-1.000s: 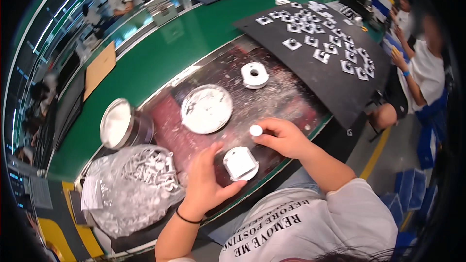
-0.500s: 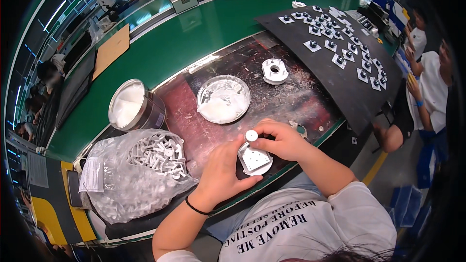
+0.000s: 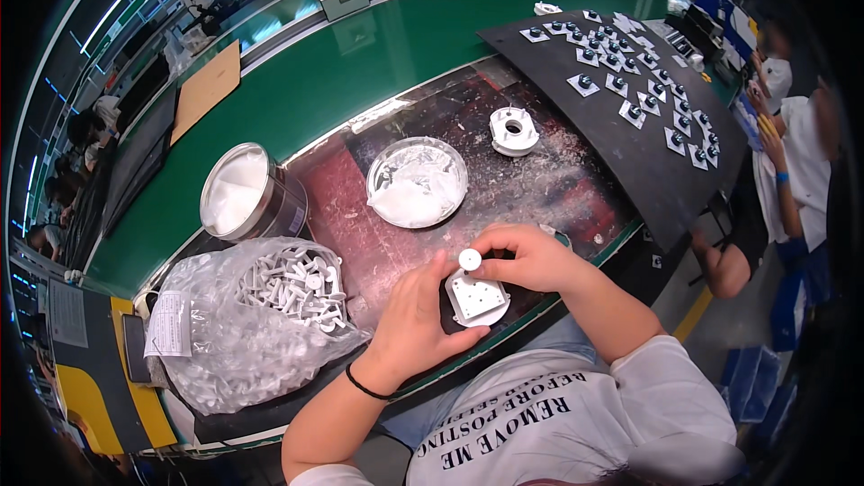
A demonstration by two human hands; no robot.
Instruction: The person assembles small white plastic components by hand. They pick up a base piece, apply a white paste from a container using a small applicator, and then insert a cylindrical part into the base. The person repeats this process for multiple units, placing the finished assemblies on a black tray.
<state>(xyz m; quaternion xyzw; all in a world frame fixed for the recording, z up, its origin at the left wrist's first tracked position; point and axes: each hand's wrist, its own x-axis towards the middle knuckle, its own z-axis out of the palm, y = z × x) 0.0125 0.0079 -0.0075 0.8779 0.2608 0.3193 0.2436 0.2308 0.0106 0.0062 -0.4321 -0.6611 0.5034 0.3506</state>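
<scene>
My right hand [image 3: 526, 259] pinches a small white plastic piece with a round flat head [image 3: 470, 259] between thumb and fingertips. It is held at the upper edge of a white plastic housing [image 3: 480, 300], which has a flat plate with small dark holes. Curved round the left side of that housing is my left hand [image 3: 414, 317], its thumb along the near edge and its fingers by the far edge. Left of my hands lies a clear plastic bag [image 3: 211, 342], its mouth showing many white headed pins [image 3: 292, 283].
A round lid [image 3: 417, 148] with white paste lies beyond my hands, left of a white ring-shaped housing [image 3: 513, 139]. An open tin [image 3: 290, 207] of white paste stands behind the bag. Several square plates with dark knobs cover a black board [image 3: 594, 130] at right; a co-worker's arm [image 3: 781, 175] is beyond.
The view has shifted slightly. The housing sits a little more upright between my hands, and the small round-headed piece is still pinched at its upper edge.
</scene>
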